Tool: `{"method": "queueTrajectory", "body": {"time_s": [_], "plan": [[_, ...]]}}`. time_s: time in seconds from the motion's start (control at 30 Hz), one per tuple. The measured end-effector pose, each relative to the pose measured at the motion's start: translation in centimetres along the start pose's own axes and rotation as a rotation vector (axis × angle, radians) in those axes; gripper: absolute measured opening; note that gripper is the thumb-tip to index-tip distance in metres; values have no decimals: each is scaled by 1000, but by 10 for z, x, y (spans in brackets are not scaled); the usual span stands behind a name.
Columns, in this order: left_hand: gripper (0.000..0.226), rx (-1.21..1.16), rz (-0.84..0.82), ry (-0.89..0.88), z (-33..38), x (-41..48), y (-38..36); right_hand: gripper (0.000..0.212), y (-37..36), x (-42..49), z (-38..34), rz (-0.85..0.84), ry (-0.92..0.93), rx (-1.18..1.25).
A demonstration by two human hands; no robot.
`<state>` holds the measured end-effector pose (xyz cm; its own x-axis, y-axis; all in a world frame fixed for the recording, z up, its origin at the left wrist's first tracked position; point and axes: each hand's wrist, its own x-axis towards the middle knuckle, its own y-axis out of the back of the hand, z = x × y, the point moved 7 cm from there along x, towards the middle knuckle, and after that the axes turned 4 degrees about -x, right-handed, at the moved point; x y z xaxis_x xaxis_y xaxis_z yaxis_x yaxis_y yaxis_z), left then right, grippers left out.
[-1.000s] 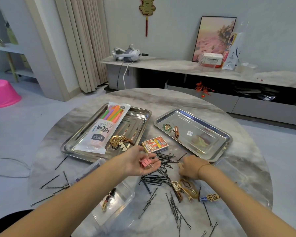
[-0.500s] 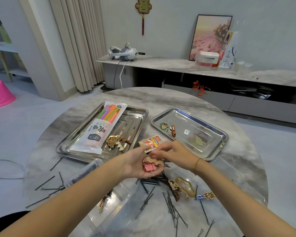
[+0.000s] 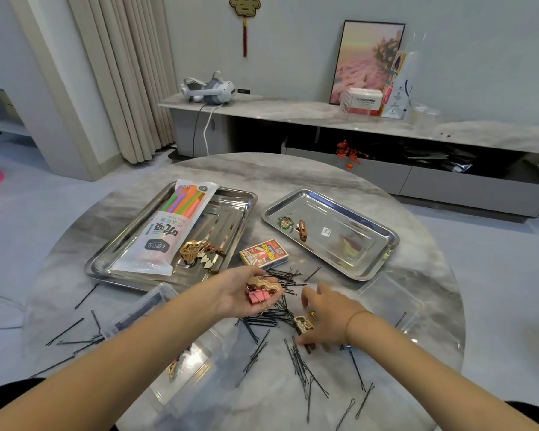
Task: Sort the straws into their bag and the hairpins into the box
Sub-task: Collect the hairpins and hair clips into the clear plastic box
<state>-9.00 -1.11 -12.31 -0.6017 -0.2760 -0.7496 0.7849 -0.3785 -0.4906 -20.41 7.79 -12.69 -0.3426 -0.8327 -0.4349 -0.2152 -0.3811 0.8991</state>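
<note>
**Left palm serves as a holding cup while the right hand gathers**

The left hand [image 3: 246, 295] is turned palm up over the middle of the table [image 3: 293, 175]. Its fingers are loosely cupped round a gold wavy hairpin [image 3: 269, 287] and a pink clip [image 3: 257, 298], probably so that several pieces can go to the box in one trip. The right hand [image 3: 327, 321] is palm down just to its right, thumb and fingers spread over a gold ornate clip [image 3: 303, 325]. Whether it has a grip cannot be told.

Black hairpins [image 3: 299, 362] lie loose under and near both hands. The clear box [image 3: 199, 359] waits at the near left, partly under the left forearm, with one clip inside. The straw bag [image 3: 175, 231] rests filled on the left tray [image 3: 106, 265], farther off, so the straws appear to be sorted.
</note>
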Motion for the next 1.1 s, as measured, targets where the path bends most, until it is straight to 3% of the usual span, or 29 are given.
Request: {"method": "queueTrajectory", "body": {"time_s": [0.13,0.37,0.5,0.7,0.93,1.1], "plan": [[20,16,12,2,-4,1,1,45,1,-3,2,10,-13,61],[23,80,30,70,-19,7,3,30,6,0,2,-27,49,119],[26,76,50,84,-23,9,4,32,2,0,5,-69,29,65],[21,107,61,116,-28,10,4,38,-4,9,0,-4,18,-91],[23,166,61,133,-29,13,4,24,11,13,1,63,88,214],[45,134,49,163,-34,16,5,26,35,8,-12,172,178,569]]}}
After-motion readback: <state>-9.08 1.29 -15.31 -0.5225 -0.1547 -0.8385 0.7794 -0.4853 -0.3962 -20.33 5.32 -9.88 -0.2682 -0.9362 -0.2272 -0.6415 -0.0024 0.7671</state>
